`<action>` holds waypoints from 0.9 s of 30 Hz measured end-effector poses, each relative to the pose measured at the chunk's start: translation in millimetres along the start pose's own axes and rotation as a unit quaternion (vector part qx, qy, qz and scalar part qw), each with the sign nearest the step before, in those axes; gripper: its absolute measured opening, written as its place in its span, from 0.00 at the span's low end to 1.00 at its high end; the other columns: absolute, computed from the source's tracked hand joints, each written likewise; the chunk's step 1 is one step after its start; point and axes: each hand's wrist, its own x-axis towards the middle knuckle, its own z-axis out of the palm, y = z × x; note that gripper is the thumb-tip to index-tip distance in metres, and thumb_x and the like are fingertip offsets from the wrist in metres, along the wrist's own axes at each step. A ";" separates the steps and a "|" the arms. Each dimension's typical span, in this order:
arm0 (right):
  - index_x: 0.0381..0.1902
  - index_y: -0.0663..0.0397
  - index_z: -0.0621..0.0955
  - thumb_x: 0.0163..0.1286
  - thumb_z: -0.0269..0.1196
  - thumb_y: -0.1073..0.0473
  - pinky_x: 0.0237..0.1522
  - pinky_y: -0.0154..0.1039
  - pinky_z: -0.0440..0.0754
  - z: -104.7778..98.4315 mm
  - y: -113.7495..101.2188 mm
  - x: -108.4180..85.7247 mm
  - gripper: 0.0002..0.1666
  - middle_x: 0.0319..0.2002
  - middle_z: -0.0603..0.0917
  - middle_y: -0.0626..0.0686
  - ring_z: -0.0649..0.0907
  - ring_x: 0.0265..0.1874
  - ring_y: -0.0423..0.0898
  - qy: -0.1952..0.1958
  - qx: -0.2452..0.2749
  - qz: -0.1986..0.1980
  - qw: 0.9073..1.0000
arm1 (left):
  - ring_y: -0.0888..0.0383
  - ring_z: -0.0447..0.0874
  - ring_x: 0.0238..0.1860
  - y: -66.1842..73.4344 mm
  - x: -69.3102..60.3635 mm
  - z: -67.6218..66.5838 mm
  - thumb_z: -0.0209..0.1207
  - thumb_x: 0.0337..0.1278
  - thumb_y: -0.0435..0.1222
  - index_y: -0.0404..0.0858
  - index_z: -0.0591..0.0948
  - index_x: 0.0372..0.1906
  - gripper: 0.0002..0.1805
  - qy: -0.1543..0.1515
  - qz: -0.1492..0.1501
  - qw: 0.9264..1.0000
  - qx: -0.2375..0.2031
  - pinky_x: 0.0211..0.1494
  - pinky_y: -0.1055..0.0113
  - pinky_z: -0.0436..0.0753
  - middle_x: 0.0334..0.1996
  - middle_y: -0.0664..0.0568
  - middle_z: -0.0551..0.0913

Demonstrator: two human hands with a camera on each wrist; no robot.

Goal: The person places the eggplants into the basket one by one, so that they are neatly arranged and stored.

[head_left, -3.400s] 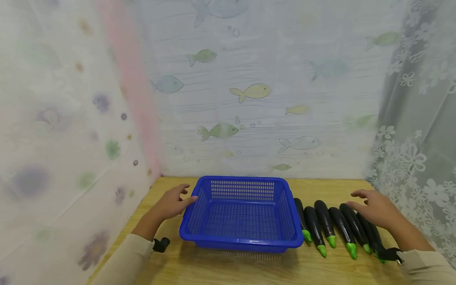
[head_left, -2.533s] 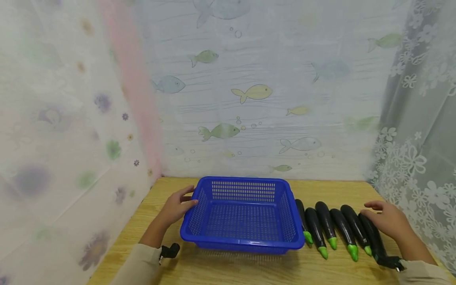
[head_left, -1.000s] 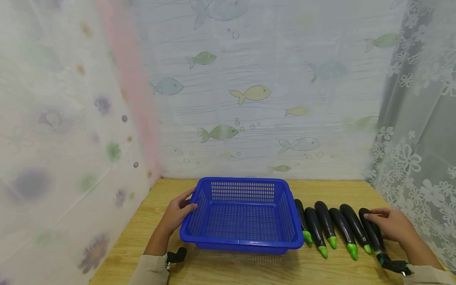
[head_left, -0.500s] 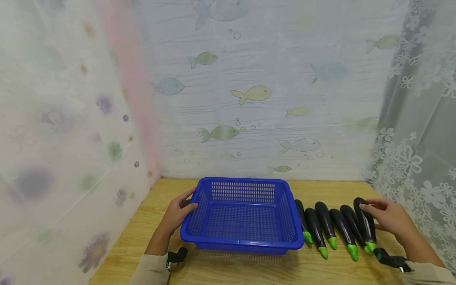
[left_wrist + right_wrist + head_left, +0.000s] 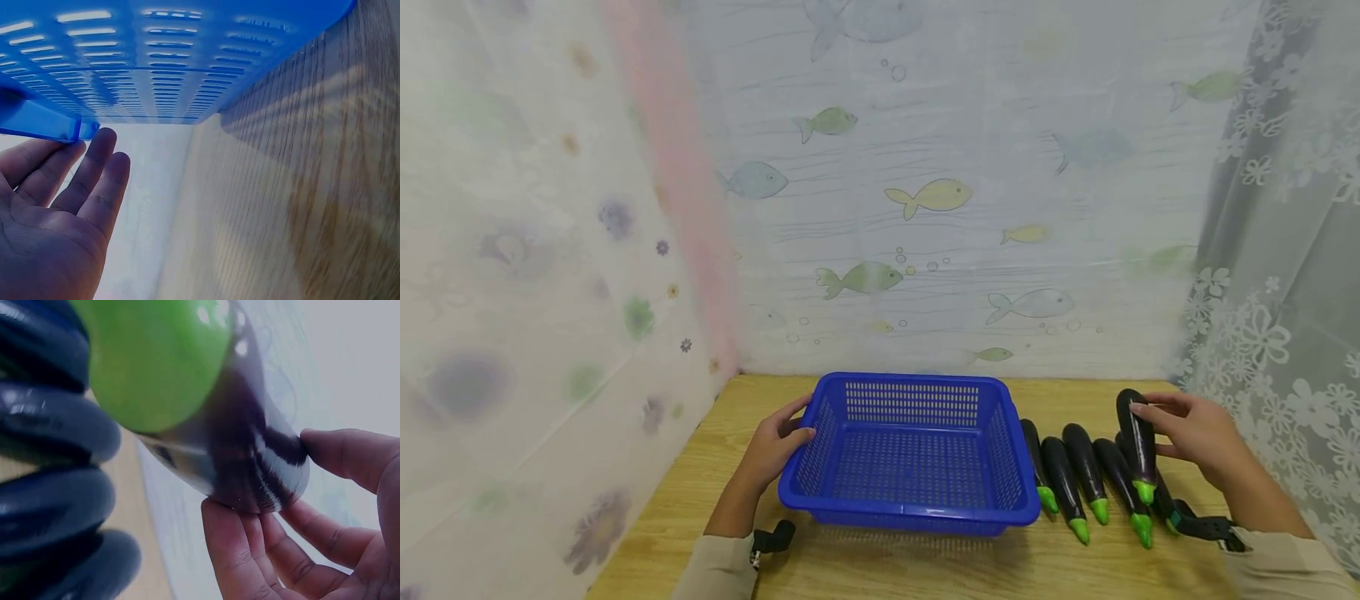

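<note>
My right hand (image 5: 1202,433) holds a dark purple eggplant (image 5: 1137,433) between thumb and fingers, raised above the row of eggplants. Its green stem end points down toward me in the head view. In the right wrist view this eggplant (image 5: 250,450) looms close, the thumb on one side and the fingers on the other. Several more eggplants (image 5: 1084,467) lie side by side on the table, one partly hidden behind the held one. My left hand (image 5: 772,450) grips the left rim of a blue plastic basket (image 5: 910,513), thumb over the rim, fingers against its outside.
The perforated basket stands on a wood-grain table (image 5: 880,575), just left of the eggplants. Behind the table hangs a fish-print sheet (image 5: 865,208). A flower-print sheet (image 5: 535,333) borders the left side, and a lace curtain (image 5: 1277,333) the right.
My right hand reached the rightmost eggplant, took hold of it, lifted it and brought it left over its neighbours. My left hand closed onto the basket's rim, then stayed there. The basket has not moved.
</note>
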 end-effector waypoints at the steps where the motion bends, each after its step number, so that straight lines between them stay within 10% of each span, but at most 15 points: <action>1: 0.76 0.71 0.63 0.76 0.56 0.34 0.44 0.45 0.90 1.9 -2.1 0.5 0.50 0.70 0.66 0.77 0.84 0.48 0.40 0.000 0.004 -0.002 1.000 | 0.34 0.80 0.65 -0.2 0.5 -0.2 0.61 0.68 0.32 0.44 0.67 0.79 0.35 0.000 0.000 1.000 0.000 0.48 0.54 0.90 0.69 0.34 0.76; 5: 0.76 0.71 0.63 0.76 0.57 0.36 0.45 0.45 0.90 11.1 -11.4 2.2 0.49 0.69 0.68 0.75 0.80 0.45 0.31 -0.004 0.018 -0.017 1.000 | 0.35 0.76 0.69 0.1 2.7 0.4 0.61 0.68 0.32 0.42 0.68 0.78 0.34 -0.001 0.008 1.000 0.016 0.54 0.52 0.88 0.71 0.37 0.75; 12: 0.78 0.69 0.61 0.76 0.57 0.35 0.46 0.46 0.90 25.7 -30.9 9.9 0.50 0.71 0.67 0.74 0.81 0.60 0.59 -0.014 0.027 -0.026 0.999 | 0.33 0.71 0.73 0.1 4.9 2.6 0.59 0.69 0.30 0.40 0.68 0.78 0.33 0.005 0.013 1.000 0.026 0.62 0.43 0.83 0.73 0.37 0.72; 21: 0.77 0.67 0.63 0.75 0.60 0.37 0.46 0.47 0.90 45.3 -55.8 21.4 0.49 0.69 0.70 0.71 0.84 0.46 0.34 -0.017 0.076 -0.024 0.997 | 0.31 0.74 0.69 -2.8 6.2 4.5 0.58 0.69 0.30 0.40 0.68 0.77 0.33 0.022 0.020 0.999 0.030 0.60 0.41 0.83 0.73 0.36 0.71; 27: 0.77 0.67 0.64 0.75 0.61 0.39 0.47 0.48 0.90 58.0 -75.2 26.9 0.47 0.69 0.71 0.71 0.85 0.55 0.53 -0.034 0.085 -0.030 0.995 | 0.32 0.76 0.67 -3.4 6.0 6.6 0.57 0.68 0.30 0.39 0.67 0.77 0.33 0.024 0.024 0.999 0.027 0.60 0.43 0.84 0.74 0.37 0.70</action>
